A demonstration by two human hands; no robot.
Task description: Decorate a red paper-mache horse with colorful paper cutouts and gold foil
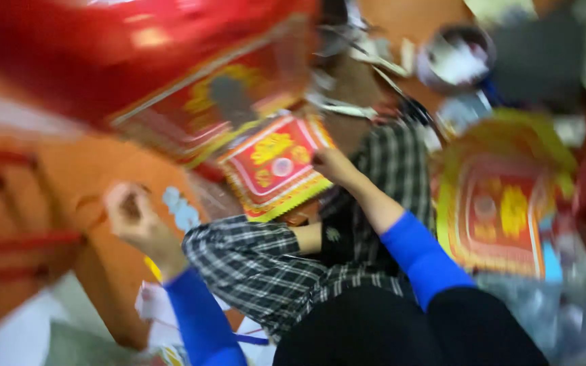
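The frame is smeared by motion, so much is soft; your right hand, in a blue sleeve, sits at centre frame with its fingers closed on the right edge of a red and yellow paper sheet that lies flat just left of it; your left hand is at lower left, fingers curled shut, apparently around something small and dark, though you cannot tell what it is; just right of it lie a few pale blue paper bits on an orange surface; a larger red sheet fills the upper left, overlapping the top of the small one; a second red and yellow sheet lies at right, well apart from both hands; a round bowl stands at upper right; checked cloth covers your lap at lower centre.
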